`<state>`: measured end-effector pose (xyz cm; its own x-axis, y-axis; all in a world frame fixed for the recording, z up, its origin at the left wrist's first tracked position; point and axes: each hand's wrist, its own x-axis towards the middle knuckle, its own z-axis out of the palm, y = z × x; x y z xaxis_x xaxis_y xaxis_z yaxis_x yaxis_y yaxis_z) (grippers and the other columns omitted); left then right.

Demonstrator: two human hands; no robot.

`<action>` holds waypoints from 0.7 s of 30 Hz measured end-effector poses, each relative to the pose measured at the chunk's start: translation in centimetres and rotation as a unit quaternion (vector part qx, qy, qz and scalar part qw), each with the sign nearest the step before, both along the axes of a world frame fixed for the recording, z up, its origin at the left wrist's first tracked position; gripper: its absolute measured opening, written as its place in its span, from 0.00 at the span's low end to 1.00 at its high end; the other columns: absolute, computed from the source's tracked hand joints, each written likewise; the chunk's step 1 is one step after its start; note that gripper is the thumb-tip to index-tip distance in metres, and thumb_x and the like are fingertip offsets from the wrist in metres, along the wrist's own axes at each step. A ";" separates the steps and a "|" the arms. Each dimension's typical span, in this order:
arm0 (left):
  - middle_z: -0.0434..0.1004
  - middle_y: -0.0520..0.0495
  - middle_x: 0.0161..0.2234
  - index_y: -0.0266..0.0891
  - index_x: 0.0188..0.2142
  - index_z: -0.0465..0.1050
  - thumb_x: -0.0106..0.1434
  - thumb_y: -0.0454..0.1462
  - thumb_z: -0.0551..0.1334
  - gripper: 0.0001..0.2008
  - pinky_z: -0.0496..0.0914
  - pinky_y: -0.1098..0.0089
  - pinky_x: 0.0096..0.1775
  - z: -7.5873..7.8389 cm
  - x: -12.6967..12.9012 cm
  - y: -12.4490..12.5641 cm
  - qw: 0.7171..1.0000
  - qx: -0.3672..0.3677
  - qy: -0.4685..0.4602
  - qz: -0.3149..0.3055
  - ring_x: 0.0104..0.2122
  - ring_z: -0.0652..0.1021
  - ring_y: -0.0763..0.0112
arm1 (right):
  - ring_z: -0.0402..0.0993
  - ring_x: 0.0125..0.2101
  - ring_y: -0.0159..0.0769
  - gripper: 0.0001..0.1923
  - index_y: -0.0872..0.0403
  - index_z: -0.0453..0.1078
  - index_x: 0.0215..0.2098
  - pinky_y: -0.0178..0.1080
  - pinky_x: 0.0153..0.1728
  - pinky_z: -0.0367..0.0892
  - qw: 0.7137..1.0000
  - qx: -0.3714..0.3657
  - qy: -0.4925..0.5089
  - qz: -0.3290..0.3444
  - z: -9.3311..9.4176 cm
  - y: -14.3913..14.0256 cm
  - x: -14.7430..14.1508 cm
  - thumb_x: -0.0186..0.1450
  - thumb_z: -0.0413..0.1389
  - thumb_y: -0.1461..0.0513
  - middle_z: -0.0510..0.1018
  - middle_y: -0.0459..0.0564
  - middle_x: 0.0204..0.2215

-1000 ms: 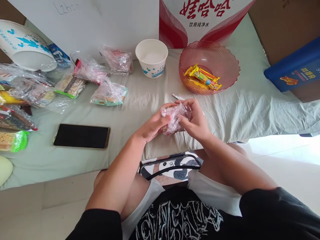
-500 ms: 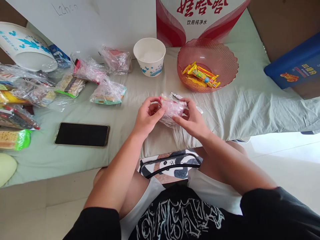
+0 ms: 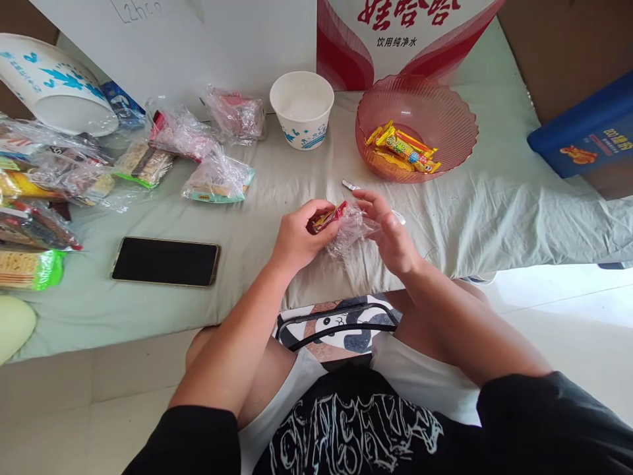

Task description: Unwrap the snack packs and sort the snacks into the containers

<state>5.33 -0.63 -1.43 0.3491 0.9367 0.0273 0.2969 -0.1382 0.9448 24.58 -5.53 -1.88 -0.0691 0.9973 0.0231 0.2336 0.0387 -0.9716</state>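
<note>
Clear crinkled film, a small bag point(image 3: 352, 227), hangs between the two hands just above the bed point(image 3: 494, 204), near its front edge and a little right of the middle. The left hand point(image 3: 295, 239) has its grip pinched on a red and yellow snack point(image 3: 326, 217) that pokes out of the bag's left end, long axis running left to right and tilted slightly up to the right. The right hand point(image 3: 390, 231) lies just right of it, fingers loosely spread, thumb and fingertips on the film. Behind the hands a pink bowl point(image 3: 462, 138) holds several yellow-wrapped snacks point(image 3: 401, 150), and beside it a white paper cup point(image 3: 301, 109) looks empty. More bagged snacks point(image 3: 217, 179) lie toward the bed's back left corner, a phone point(image 3: 165, 261) to the left.
</note>
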 end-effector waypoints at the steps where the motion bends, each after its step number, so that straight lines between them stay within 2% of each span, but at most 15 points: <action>1: 0.84 0.49 0.38 0.41 0.44 0.79 0.62 0.48 0.67 0.16 0.72 0.70 0.41 0.0 0.0 0.0 1.000 0.010 0.011 -0.004 0.36 0.79 0.68 | 0.77 0.56 0.48 0.44 0.46 0.62 0.65 0.52 0.52 0.77 1.000 -0.003 0.002 -0.009 0.1 0.0 0.0 0.66 0.43 0.28 0.77 0.58 0.58; 3: 0.84 0.48 0.39 0.41 0.45 0.79 0.63 0.48 0.66 0.17 0.72 0.69 0.43 -0.1 -0.1 -0.1 0.999 0.025 0.024 -0.012 0.37 0.80 0.67 | 0.76 0.57 0.48 0.37 0.48 0.64 0.62 0.53 0.57 0.74 0.999 -0.022 0.014 -0.024 0.1 0.1 0.0 0.64 0.57 0.36 0.77 0.57 0.57; 5: 0.85 0.46 0.42 0.40 0.47 0.79 0.64 0.48 0.65 0.18 0.73 0.69 0.44 0.0 -0.2 0.0 0.999 0.028 0.020 -0.024 0.40 0.81 0.65 | 0.76 0.56 0.47 0.31 0.50 0.67 0.59 0.52 0.58 0.73 0.999 -0.031 -0.008 -0.037 0.1 0.3 0.0 0.63 0.63 0.47 0.78 0.56 0.55; 7: 0.84 0.45 0.46 0.40 0.50 0.78 0.62 0.49 0.67 0.21 0.74 0.67 0.47 0.1 -0.4 0.0 0.999 0.017 0.009 -0.047 0.43 0.81 0.63 | 0.77 0.53 0.45 0.25 0.50 0.68 0.56 0.50 0.57 0.73 0.998 -0.037 -0.009 -0.048 -0.1 0.5 0.1 0.62 0.63 0.54 0.79 0.55 0.52; 10: 0.81 0.43 0.53 0.41 0.58 0.73 0.57 0.46 0.72 0.30 0.76 0.65 0.50 0.1 -0.5 0.1 0.996 0.002 -0.004 -0.089 0.48 0.82 0.59 | 0.77 0.49 0.41 0.20 0.50 0.69 0.53 0.47 0.53 0.74 0.996 -0.038 0.019 -0.075 -0.2 0.7 0.3 0.63 0.62 0.57 0.79 0.53 0.49; 13: 0.80 0.46 0.47 0.47 0.64 0.64 0.58 0.41 0.72 0.36 0.79 0.64 0.43 -0.8 -0.6 0.2 0.995 0.009 -0.022 -0.092 0.39 0.82 0.64 | 0.75 0.41 0.36 0.19 0.49 0.68 0.52 0.42 0.44 0.75 0.993 -0.041 0.062 -0.091 -0.3 0.8 0.4 0.65 0.63 0.55 0.77 0.51 0.47; 15: 0.78 0.49 0.42 0.51 0.65 0.60 0.62 0.41 0.71 0.34 0.78 0.65 0.37 -1.7 -0.7 0.3 0.996 0.020 -0.046 -0.080 0.32 0.80 0.68 | 0.73 0.37 0.32 0.19 0.47 0.67 0.52 0.40 0.40 0.75 0.990 -0.045 0.099 -0.085 -0.4 0.9 0.2 0.65 0.63 0.55 0.74 0.48 0.44; 18: 0.76 0.48 0.43 0.54 0.63 0.59 0.66 0.46 0.69 0.30 0.77 0.67 0.34 -2.7 -0.8 0.6 0.994 0.039 -0.083 -0.057 0.31 0.78 0.70 | 0.74 0.36 0.32 0.19 0.47 0.65 0.51 0.40 0.41 0.77 0.989 -0.034 0.124 -0.071 -0.3 1.0 0.1 0.63 0.62 0.57 0.72 0.46 0.41; 21: 0.76 0.47 0.47 0.51 0.58 0.66 0.68 0.51 0.66 0.22 0.75 0.70 0.34 -2.8 -1.1 1.0 0.994 0.076 -0.073 -0.026 0.33 0.78 0.71 | 0.76 0.38 0.34 0.17 0.47 0.65 0.50 0.42 0.41 0.77 0.994 0.014 0.049 -0.096 0.0 1.2 0.7 0.63 0.59 0.58 0.73 0.47 0.40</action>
